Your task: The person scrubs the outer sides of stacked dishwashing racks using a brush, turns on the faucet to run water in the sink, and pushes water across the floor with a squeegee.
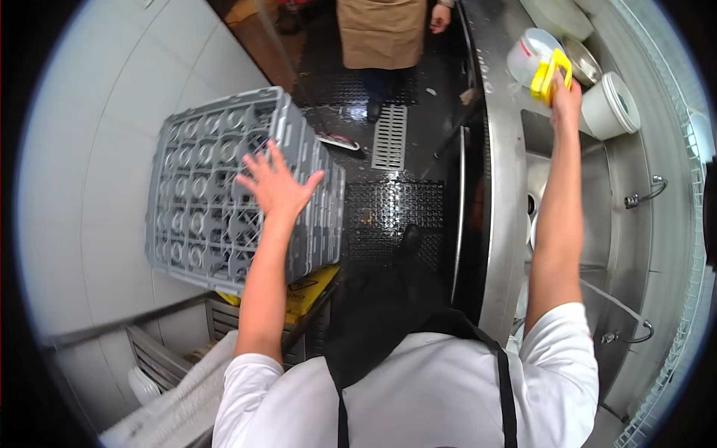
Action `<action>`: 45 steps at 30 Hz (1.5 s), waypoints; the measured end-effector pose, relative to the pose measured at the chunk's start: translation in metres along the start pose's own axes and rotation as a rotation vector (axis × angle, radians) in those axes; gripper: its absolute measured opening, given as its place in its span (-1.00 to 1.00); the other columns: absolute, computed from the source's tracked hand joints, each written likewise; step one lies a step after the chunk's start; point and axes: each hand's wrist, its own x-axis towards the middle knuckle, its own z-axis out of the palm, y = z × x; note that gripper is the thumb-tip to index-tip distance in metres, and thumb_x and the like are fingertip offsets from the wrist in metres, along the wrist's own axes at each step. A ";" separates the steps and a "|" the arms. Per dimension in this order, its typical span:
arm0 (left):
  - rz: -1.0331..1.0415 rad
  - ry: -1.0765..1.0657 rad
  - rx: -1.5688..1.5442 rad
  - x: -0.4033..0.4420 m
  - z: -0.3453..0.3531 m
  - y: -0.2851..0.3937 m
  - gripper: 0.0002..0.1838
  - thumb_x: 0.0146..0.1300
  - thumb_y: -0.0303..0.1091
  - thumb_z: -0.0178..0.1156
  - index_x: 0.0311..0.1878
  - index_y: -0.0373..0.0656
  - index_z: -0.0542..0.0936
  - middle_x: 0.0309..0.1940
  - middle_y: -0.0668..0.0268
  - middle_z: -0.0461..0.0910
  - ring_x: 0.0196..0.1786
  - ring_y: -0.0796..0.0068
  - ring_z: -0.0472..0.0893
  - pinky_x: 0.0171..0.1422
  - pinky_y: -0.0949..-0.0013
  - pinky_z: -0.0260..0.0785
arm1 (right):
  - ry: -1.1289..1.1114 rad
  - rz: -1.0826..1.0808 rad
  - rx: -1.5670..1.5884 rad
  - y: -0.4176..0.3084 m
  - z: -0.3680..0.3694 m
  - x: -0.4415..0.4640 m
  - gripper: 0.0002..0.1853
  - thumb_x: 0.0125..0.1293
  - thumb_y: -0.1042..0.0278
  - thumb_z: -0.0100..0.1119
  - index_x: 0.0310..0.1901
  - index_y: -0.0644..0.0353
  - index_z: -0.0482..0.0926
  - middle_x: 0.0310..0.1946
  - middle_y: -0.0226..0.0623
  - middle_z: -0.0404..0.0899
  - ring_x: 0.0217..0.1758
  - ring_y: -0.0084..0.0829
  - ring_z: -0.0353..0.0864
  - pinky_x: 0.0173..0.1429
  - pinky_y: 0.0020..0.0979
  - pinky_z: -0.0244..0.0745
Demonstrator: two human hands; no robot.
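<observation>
My left hand has its fingers spread over the right part of a grey glass rack, which tops a tall stack. Several glasses sit in the rack's compartments, mostly on the left side. I cannot tell whether my palm touches the grid. Stretched far forward on the other side, my right hand is closed around a bright yellow object with a loop-like shape; its exact kind is unclear. Beside that hand stand a clear plastic tub and a white bucket, behind the sink.
A steel sink with taps runs along the right. Ahead on the wet floor are a drain grate and a squeegee-like tool. A person in a brown apron stands there. A yellow caution sign lies below the racks.
</observation>
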 end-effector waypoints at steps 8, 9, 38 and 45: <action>0.069 -0.127 -0.131 0.012 0.006 -0.036 0.09 0.36 0.35 0.02 0.57 -0.45 -0.03 0.59 -0.14 0.04 0.66 -0.18 -0.10 0.57 -0.48 -0.46 | -0.289 0.322 0.792 0.037 0.143 -0.278 -0.65 0.54 0.11 0.12 0.16 0.18 0.45 -0.06 -0.33 0.64 -0.05 -0.36 0.71 0.06 -0.16 0.70; 0.142 -0.093 -0.181 0.014 0.010 -0.045 0.06 0.38 0.33 0.00 0.57 -0.43 -0.02 0.59 -0.14 0.03 0.66 -0.18 -0.12 0.57 -0.47 -0.47 | -0.330 0.334 0.847 0.041 0.161 -0.308 -0.65 0.55 0.11 0.11 0.15 0.18 0.46 -0.06 -0.33 0.63 -0.06 -0.36 0.71 0.05 -0.17 0.70; 0.305 -0.143 -0.575 0.020 0.032 -0.076 -0.16 0.48 0.04 -0.17 0.62 -0.32 -0.11 0.64 -0.17 -0.23 0.67 -0.26 -0.34 0.53 -0.45 -0.71 | -0.682 0.270 0.281 -0.005 0.373 -0.400 -0.05 0.24 0.25 0.40 0.56 0.20 0.06 0.29 0.02 0.49 0.25 -0.23 0.58 0.29 -0.24 0.50; 0.288 -0.158 -0.589 0.023 0.036 -0.075 -0.16 0.49 0.03 -0.13 0.62 -0.33 -0.10 0.64 -0.16 -0.21 0.67 -0.26 -0.34 0.54 -0.44 -0.69 | -0.621 0.112 0.283 0.010 0.384 -0.388 -0.01 0.18 0.21 0.43 0.57 0.06 0.06 0.21 0.01 0.58 0.19 -0.10 0.65 0.29 -0.14 0.52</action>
